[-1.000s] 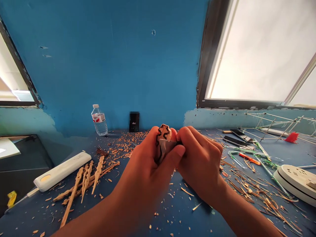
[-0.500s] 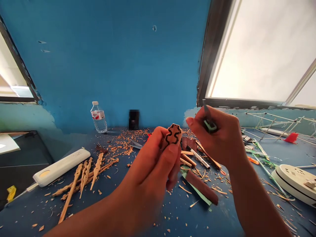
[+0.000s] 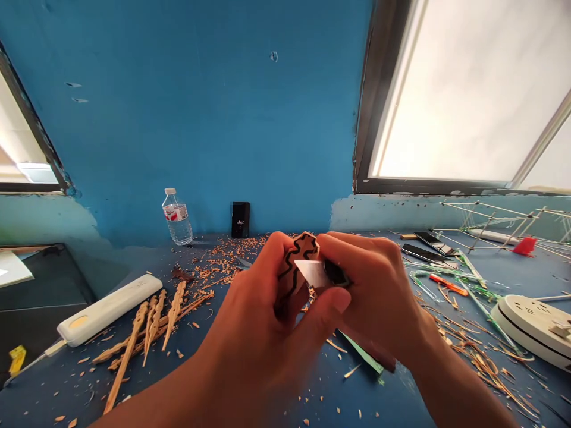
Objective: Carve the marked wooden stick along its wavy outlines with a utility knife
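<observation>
My left hand [image 3: 254, 315] is closed round a small piece of wood [image 3: 305, 244] with wavy black lines drawn on it. Only its upper end shows; the rest is hidden by my fingers. In my right hand [image 3: 370, 279] is a knife [image 3: 312, 273] with a short pale blade and a dark handle mostly covered by the fingers. The blade lies across the front of the wood, its tip pointing left; whether it touches the surface I cannot tell. My right fingers are close beside the wood's top edge. Below the hands, a green strip [image 3: 363, 353] shows in part.
Several carved wooden sticks [image 3: 154, 318] lie at left beside a long white device [image 3: 111, 309]. A water bottle [image 3: 177, 217] and a black box-like object [image 3: 240, 220] stand near the wall. Wood shavings [image 3: 223, 255] litter the table. On the right are an orange cutter [image 3: 448, 284] and a white round-edged device [image 3: 530, 333].
My right hand has come down and left with the knife, from above and beside the wood to right against it. The wood has shifted slightly left and down in my left hand.
</observation>
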Demonstrator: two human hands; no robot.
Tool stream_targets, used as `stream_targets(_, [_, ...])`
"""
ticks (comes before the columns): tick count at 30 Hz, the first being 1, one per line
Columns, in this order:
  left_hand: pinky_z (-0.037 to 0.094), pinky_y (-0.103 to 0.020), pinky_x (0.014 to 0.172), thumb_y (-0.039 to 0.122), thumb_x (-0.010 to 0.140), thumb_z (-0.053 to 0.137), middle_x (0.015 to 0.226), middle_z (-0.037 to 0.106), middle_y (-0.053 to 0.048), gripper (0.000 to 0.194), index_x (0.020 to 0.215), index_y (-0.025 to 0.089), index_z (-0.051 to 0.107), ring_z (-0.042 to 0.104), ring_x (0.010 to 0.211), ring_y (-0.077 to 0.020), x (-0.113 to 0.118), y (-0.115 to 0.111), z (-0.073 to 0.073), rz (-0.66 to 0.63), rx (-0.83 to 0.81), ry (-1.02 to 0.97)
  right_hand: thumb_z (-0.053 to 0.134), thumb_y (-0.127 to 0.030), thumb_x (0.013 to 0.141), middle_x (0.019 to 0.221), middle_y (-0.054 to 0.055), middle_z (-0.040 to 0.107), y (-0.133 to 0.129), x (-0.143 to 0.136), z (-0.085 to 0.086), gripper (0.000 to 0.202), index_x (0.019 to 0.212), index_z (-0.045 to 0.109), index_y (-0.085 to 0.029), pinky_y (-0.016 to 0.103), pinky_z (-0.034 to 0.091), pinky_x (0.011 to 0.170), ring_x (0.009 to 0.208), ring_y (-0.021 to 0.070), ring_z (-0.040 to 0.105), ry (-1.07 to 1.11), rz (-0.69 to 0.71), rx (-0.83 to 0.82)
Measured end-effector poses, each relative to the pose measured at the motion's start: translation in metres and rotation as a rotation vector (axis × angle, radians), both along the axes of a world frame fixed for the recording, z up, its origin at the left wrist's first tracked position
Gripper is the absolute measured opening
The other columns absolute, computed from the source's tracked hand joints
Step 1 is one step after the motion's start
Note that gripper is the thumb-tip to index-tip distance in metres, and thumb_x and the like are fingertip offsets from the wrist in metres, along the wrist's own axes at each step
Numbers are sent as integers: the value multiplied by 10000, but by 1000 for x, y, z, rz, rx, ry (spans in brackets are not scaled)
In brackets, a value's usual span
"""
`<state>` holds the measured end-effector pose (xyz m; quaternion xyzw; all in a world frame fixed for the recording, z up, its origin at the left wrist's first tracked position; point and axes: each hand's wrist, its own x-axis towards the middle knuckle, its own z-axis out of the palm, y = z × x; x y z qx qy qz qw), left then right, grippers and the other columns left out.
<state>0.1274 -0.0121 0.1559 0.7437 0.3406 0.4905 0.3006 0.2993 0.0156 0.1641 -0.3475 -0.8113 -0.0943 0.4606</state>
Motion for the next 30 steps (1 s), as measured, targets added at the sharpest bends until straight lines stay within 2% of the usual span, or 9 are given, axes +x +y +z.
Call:
stream_targets(4, [309,-227,446,454,981,606,640,493,96,257,899,272,444,426,508,-81,0,2,-1,72,131,74,472,-117,744,628,-76,457,-2,0,0,123,682,425,-213,271,199,532,547,81,323,-18,-7,-32])
stream_targets(7, [293,-218,425,379,991,595,563,440,125,253,878,264,400,385,435,-62,2,2,1,95,238,119,482,-118,773,618,-77,449,-2,-3,-3,157,678,399,-211,270,194,529,542,79,327,-4,-21,-65])
stream_targets(9, [305,-218,426,349,994,585,565,454,124,245,871,264,391,409,436,-62,5,2,0,110,252,110,487,-116,776,604,-78,412,-1,-7,-6,202,677,339,-210,273,178,524,544,82,298,23,-50,-42])
stream_targets(13, [331,-229,455,349,1007,558,641,479,91,212,864,262,427,428,507,-80,12,7,-7,148,151,12,481,-99,759,587,-75,309,9,-16,-15,279,695,238,-219,292,150,522,563,102,208,81,-181,113])
stream_targets(18, [245,-187,376,400,1032,516,628,328,102,252,850,253,424,257,468,-68,17,10,-12,84,-60,-138,526,-117,803,630,-73,378,26,-25,-27,236,739,329,-230,283,196,528,552,96,246,124,-279,299])
stream_targets(24, [200,-184,335,494,1006,553,557,286,120,305,866,255,425,225,419,-62,19,12,-7,65,-220,-240,546,-173,944,664,-57,418,29,-32,-29,258,769,366,-235,282,212,535,558,111,255,115,-343,313])
stream_targets(28, [222,-166,347,516,977,597,563,318,114,301,912,248,477,249,428,-55,18,13,-1,70,-275,-241,555,-207,959,689,-44,455,27,-33,-27,218,803,406,-235,280,213,543,570,115,298,102,-343,265])
stream_targets(30, [245,-142,369,523,968,612,590,331,108,312,908,241,492,256,445,-44,14,14,4,8,-342,-261,560,-182,943,703,-37,469,29,-32,-26,191,818,426,-233,287,194,544,580,117,310,94,-375,219])
